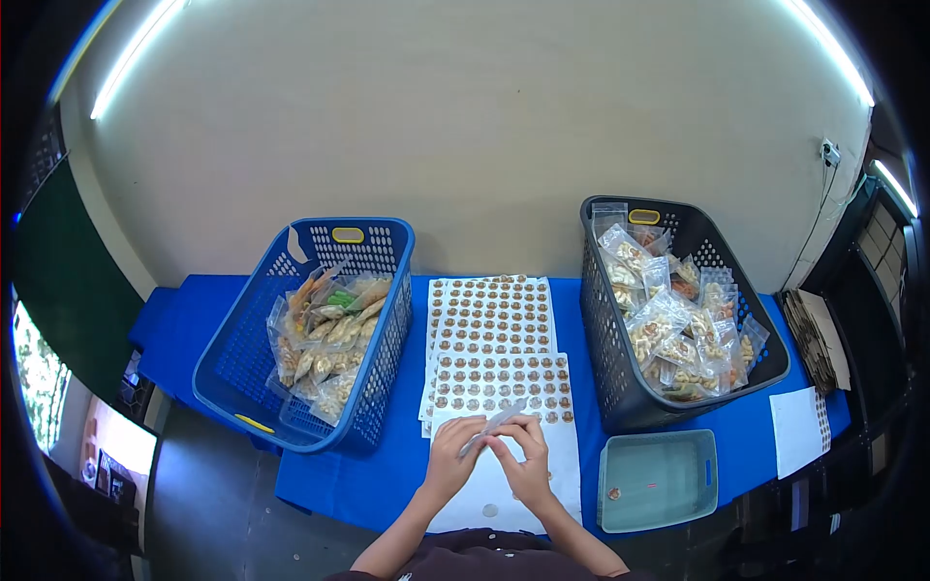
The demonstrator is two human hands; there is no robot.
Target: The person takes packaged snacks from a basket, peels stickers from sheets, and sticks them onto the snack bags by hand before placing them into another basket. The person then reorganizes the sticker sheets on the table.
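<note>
Both hands meet over the sticker sheets, pinching a small clear plastic bag [504, 416] that is tilted up between them. My left hand [453, 459] is closed on its left side, and my right hand [524, 463] grips the right side with thumb and fingers. How full the bag is, I cannot tell. Beneath the hands lies a white sheet of round brown stickers [504, 379], its lower part bare white apart from a pale round spot. More sticker sheets [491, 312] are spread behind it.
A blue basket [392, 320] holding filled bags [334, 334] stands left. A black basket [605, 363] heaped with bagged pieces [678, 324] stands right. Before it sits a grey-green tray [659, 474] with a round sticker inside. Flattened cardboard [816, 339] and a white sheet [796, 431] lie far right.
</note>
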